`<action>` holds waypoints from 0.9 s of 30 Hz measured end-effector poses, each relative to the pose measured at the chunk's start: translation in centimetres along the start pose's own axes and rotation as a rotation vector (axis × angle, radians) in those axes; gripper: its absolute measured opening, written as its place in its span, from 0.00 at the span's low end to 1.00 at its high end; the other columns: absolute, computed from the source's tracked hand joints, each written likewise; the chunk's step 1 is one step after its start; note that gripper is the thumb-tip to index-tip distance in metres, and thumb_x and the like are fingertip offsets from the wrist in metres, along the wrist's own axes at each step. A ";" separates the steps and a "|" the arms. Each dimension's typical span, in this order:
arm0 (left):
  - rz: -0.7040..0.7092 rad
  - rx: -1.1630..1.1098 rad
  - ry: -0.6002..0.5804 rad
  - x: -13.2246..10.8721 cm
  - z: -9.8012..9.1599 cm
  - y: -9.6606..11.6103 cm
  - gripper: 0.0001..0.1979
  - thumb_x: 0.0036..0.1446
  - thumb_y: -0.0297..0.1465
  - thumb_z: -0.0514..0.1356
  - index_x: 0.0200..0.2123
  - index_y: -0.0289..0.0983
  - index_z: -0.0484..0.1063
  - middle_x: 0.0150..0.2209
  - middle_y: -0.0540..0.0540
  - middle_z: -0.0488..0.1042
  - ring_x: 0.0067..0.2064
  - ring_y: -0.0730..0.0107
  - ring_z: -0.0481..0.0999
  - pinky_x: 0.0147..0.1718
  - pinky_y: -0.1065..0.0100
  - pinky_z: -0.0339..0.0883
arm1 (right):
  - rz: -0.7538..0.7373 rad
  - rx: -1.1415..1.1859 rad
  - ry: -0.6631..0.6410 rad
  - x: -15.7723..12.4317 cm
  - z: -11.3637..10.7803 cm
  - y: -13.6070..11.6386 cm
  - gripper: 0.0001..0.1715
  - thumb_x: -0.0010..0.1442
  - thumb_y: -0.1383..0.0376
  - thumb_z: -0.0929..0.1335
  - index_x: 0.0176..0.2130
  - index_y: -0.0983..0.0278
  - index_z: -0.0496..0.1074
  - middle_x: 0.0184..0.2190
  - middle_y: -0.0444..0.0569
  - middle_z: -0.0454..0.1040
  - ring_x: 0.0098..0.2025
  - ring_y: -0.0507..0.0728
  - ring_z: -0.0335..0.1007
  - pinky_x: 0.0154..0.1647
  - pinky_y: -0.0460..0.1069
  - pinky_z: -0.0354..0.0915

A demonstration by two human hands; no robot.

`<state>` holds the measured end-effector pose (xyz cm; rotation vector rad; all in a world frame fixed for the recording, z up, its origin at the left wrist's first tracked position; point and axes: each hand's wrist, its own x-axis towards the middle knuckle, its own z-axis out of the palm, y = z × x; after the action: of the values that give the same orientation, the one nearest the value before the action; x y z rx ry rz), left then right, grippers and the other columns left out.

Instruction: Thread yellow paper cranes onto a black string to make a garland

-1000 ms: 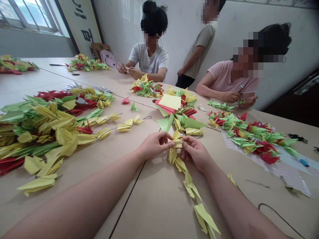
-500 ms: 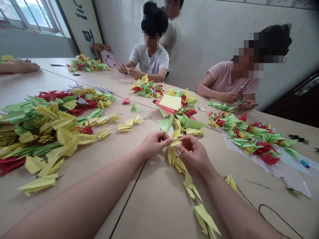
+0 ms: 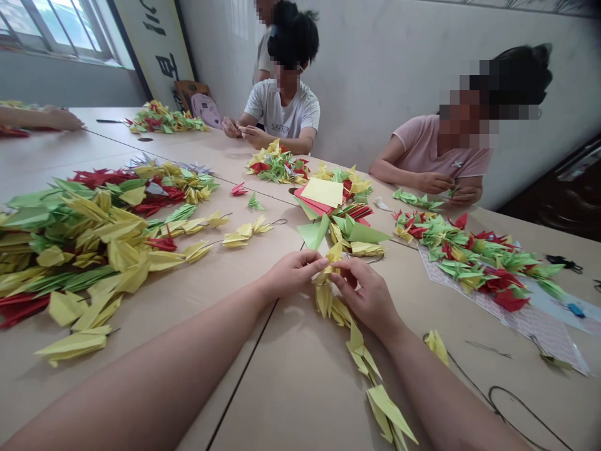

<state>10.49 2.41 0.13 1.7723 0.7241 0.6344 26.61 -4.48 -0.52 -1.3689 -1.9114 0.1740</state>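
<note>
My left hand and my right hand meet over the middle of the table, both pinching the top of a string of yellow paper cranes. The topmost yellow crane sits between my fingertips. The rest of the string trails toward me along the tabletop, ending near the bottom edge. A black cord lies to the right of my right forearm.
A big heap of yellow, green and red crane strings covers the left. A stack of square paper sheets and folded cranes lies just beyond my hands; more cranes lie right. Two people sit folding across the table, another stands behind.
My hands have drawn slightly closer together on the top crane and the string shifted a little. The standing person walked left behind the seated one. An arm now lies at far left.
</note>
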 end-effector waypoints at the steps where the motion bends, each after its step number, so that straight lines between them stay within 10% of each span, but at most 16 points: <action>1: 0.004 0.003 -0.001 0.0 0.0 0.0 0.18 0.54 0.43 0.51 0.26 0.33 0.65 0.21 0.53 0.59 0.25 0.77 0.59 0.25 0.74 0.56 | 0.002 0.004 0.008 0.0 0.0 0.0 0.09 0.58 0.61 0.62 0.38 0.61 0.67 0.28 0.47 0.68 0.30 0.54 0.62 0.32 0.48 0.59; 27: 0.054 0.033 -0.033 0.5 0.2 -1.5 0.10 0.53 0.36 0.54 0.36 0.36 0.62 0.30 0.49 0.70 0.33 0.73 0.69 0.33 0.71 0.62 | 0.186 0.197 -0.031 0.0 0.5 0.7 0.05 0.55 0.63 0.64 0.32 0.63 0.65 0.25 0.44 0.68 0.24 0.51 0.64 0.27 0.45 0.63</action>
<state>10.69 2.97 -1.29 1.8332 0.6694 0.6308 26.82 -4.03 -1.25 -1.4141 -1.7393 0.4651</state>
